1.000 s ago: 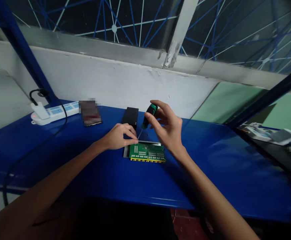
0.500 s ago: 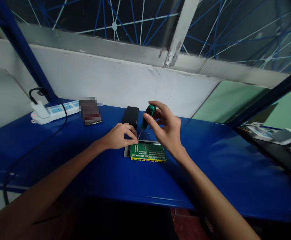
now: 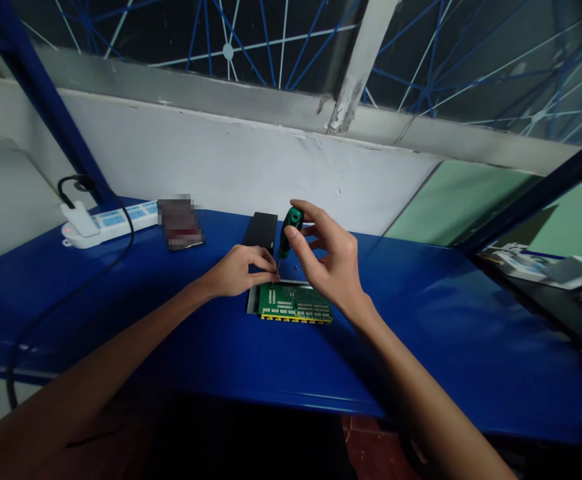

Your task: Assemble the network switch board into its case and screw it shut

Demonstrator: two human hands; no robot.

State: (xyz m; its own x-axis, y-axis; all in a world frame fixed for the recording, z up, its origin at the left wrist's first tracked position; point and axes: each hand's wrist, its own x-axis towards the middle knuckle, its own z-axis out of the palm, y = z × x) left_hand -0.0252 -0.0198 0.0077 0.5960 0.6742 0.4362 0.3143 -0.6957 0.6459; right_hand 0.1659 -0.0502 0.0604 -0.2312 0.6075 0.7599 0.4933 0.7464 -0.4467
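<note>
A green circuit board [image 3: 295, 301] with a yellow strip along its front edge lies on a metal plate on the blue table. My right hand [image 3: 329, 250] holds a green and black screwdriver [image 3: 291, 230] by its handle, shaft pointing down at the board's back left corner. Thumb and fingertips of my left hand [image 3: 238, 270] are pinched together around the shaft's lower end; whatever small thing may be between them is hidden. Just behind the board lie tiny screw-like bits [image 3: 296, 268].
Behind my left hand lies a flat black box [image 3: 261, 230]. Farther left are a blurred dark flat object [image 3: 181, 223] and a white power strip [image 3: 113, 221] with a black cable. Papers [image 3: 545, 267] lie at the far right, and a wall stands behind the table.
The screwdriver has become more upright, its handle moving slightly left with my right hand. My left fingertips have risen a little, still pinched at the shaft.
</note>
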